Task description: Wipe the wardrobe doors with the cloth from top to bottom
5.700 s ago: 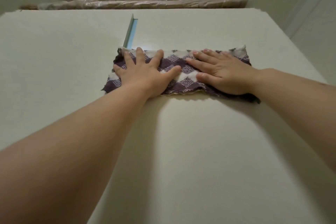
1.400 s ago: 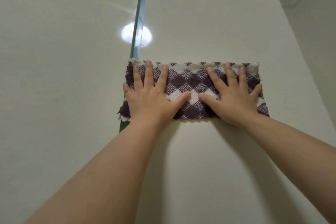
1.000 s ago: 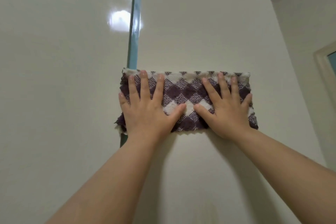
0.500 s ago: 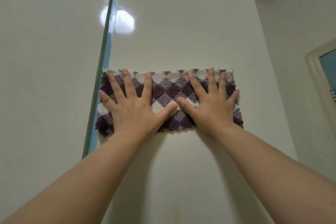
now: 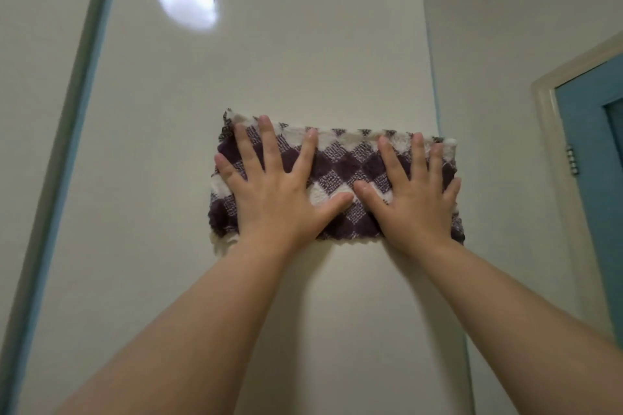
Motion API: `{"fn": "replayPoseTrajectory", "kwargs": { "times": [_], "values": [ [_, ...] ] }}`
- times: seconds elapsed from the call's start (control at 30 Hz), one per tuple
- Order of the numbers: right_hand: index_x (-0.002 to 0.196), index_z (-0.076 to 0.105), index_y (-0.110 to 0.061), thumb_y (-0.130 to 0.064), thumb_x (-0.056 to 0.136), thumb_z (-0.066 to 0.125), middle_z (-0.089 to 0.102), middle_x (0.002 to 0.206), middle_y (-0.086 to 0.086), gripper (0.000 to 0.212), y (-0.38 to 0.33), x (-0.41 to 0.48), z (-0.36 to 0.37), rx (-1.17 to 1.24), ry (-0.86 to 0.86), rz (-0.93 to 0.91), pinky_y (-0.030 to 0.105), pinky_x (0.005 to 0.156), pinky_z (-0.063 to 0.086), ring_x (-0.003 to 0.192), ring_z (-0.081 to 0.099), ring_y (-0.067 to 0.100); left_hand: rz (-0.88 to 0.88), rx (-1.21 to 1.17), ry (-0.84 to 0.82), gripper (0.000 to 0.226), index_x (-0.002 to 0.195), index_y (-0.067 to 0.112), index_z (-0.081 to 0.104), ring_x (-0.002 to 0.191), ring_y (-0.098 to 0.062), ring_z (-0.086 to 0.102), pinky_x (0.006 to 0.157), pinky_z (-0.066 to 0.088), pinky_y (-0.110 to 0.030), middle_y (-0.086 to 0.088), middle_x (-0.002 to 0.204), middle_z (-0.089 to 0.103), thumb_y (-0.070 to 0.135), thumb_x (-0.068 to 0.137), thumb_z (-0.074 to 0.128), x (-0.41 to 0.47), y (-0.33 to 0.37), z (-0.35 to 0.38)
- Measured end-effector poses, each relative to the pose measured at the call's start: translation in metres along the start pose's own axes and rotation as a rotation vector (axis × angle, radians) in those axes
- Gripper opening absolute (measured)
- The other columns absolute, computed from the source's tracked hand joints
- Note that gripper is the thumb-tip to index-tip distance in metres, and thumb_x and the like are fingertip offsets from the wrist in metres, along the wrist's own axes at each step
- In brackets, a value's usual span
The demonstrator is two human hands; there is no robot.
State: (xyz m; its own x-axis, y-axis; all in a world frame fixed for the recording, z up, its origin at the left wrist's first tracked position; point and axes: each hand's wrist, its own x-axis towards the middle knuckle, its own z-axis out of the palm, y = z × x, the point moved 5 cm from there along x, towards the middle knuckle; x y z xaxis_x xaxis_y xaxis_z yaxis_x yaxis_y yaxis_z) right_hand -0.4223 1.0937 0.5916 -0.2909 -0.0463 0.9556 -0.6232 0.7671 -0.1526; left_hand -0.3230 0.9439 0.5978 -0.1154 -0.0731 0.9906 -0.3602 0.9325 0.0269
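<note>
A purple-and-white checked cloth (image 5: 340,168), folded into a long strip, lies flat against the cream wardrobe door (image 5: 256,71). My left hand (image 5: 273,189) presses the cloth's left half with fingers spread and straight. My right hand (image 5: 411,192) presses the right half the same way, its outer fingers near the door's right edge. The two thumbs nearly meet in the middle of the cloth. A second cream door (image 5: 37,44) stands to the left, past a blue-green gap (image 5: 77,104).
A bright lamp reflection (image 5: 188,3) shines on the door above the cloth. Right of the wardrobe is a pale wall (image 5: 499,111), then a blue room door (image 5: 593,158) in a cream frame with a hinge (image 5: 571,162).
Both hands have slid the cloth down the door from its top edge and to the right, away from the gap. The view has swung right, bringing the blue room door into sight.
</note>
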Motion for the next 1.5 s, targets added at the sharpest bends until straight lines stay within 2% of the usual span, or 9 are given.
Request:
{"fn": "replayPoseTrajectory", "kwargs": {
  "times": [0.1, 0.3, 0.47, 0.7, 0.83, 1.03, 1.2, 1.5],
  "values": [
    [0.137, -0.015, -0.054, -0.081, 0.069, 0.006, -0.015, 0.157, -0.002, 0.076, 0.008, -0.018, 0.005, 0.013, -0.004, 0.001, 0.062, 0.109, -0.001, 0.142, -0.019, 0.024, 0.001, 0.009, 0.003, 0.095, 0.144, 0.041, -0.002, 0.137, -0.042, -0.019, 0.103, -0.011, -0.065, -0.019, 0.154, -0.014, 0.089, 0.064, 0.011, -0.019, 0.004, 0.003],
    [0.137, -0.013, -0.052, -0.08, 0.073, 0.01, -0.011, 0.158, 0.0, 0.073, 0.016, -0.058, 0.014, 0.036, -0.005, -0.014, 0.061, 0.109, 0.0, 0.143, -0.017, 0.025, 0.03, 0.002, 0.038, 0.093, 0.144, 0.033, 0.025, 0.139, -0.045, 0.001, 0.103, -0.006, -0.063, -0.022, 0.153, 0.009, 0.085, 0.067, 0.025, -0.059, 0.005, 0.007],
    [0.143, -0.005, -0.048, -0.077, 0.079, 0.017, -0.004, 0.158, 0.001, 0.073, 0.021, -0.093, 0.024, 0.042, 0.032, -0.007, 0.063, 0.108, 0.005, 0.144, -0.011, 0.026, 0.042, -0.003, 0.035, 0.092, 0.143, 0.032, 0.026, 0.14, -0.043, 0.002, 0.104, -0.004, -0.064, -0.021, 0.153, 0.011, 0.084, 0.068, 0.03, -0.089, 0.003, 0.011],
    [0.145, 0.007, -0.041, -0.076, 0.082, 0.007, 0.005, 0.157, 0.011, 0.072, 0.007, -0.112, 0.03, 0.026, 0.011, 0.003, 0.071, 0.102, 0.005, 0.143, -0.002, 0.034, 0.062, -0.019, 0.001, 0.092, 0.142, 0.032, 0.031, 0.14, -0.041, 0.006, 0.105, -0.002, -0.063, -0.018, 0.153, 0.014, 0.085, 0.067, 0.032, -0.105, -0.013, 0.006],
    [0.146, 0.012, -0.039, -0.075, 0.083, 0.008, 0.005, 0.157, 0.012, 0.072, -0.023, -0.124, 0.037, 0.02, 0.026, 0.001, 0.071, 0.102, 0.005, 0.142, -0.001, 0.035, 0.04, 0.006, -0.005, 0.092, 0.142, 0.034, 0.03, 0.141, -0.039, 0.005, 0.106, 0.0, -0.062, -0.017, 0.154, 0.014, 0.086, 0.066, 0.031, -0.113, -0.045, 0.0],
    [0.146, 0.012, -0.037, -0.073, 0.084, 0.012, 0.007, 0.156, 0.014, 0.072, -0.079, -0.132, 0.044, 0.022, 0.051, -0.044, 0.071, 0.101, 0.004, 0.142, 0.0, 0.037, 0.004, 0.053, -0.052, 0.092, 0.145, 0.039, 0.013, 0.142, -0.035, -0.004, 0.107, -0.004, -0.061, -0.011, 0.156, 0.002, 0.088, 0.068, 0.02, -0.119, -0.102, -0.011],
    [0.146, 0.012, -0.037, -0.071, 0.084, 0.018, 0.01, 0.156, 0.016, 0.071, -0.119, -0.129, 0.05, 0.011, 0.074, -0.105, 0.071, 0.101, 0.002, 0.141, 0.002, 0.038, -0.018, 0.07, -0.052, 0.093, 0.145, 0.038, 0.012, 0.142, -0.033, -0.005, 0.108, -0.005, -0.059, -0.01, 0.156, 0.0, 0.089, 0.068, 0.018, -0.117, -0.141, -0.02],
    [0.146, 0.014, -0.038, -0.07, 0.086, 0.017, 0.01, 0.156, 0.013, 0.068, -0.124, -0.14, 0.052, 0.01, 0.075, -0.135, 0.068, 0.104, 0.0, 0.142, 0.003, 0.036, -0.061, 0.031, -0.077, 0.093, 0.146, 0.036, 0.01, 0.141, -0.033, -0.01, 0.105, -0.007, -0.062, -0.012, 0.156, -0.003, 0.087, 0.069, 0.019, -0.13, -0.146, -0.021]
  ]
}}
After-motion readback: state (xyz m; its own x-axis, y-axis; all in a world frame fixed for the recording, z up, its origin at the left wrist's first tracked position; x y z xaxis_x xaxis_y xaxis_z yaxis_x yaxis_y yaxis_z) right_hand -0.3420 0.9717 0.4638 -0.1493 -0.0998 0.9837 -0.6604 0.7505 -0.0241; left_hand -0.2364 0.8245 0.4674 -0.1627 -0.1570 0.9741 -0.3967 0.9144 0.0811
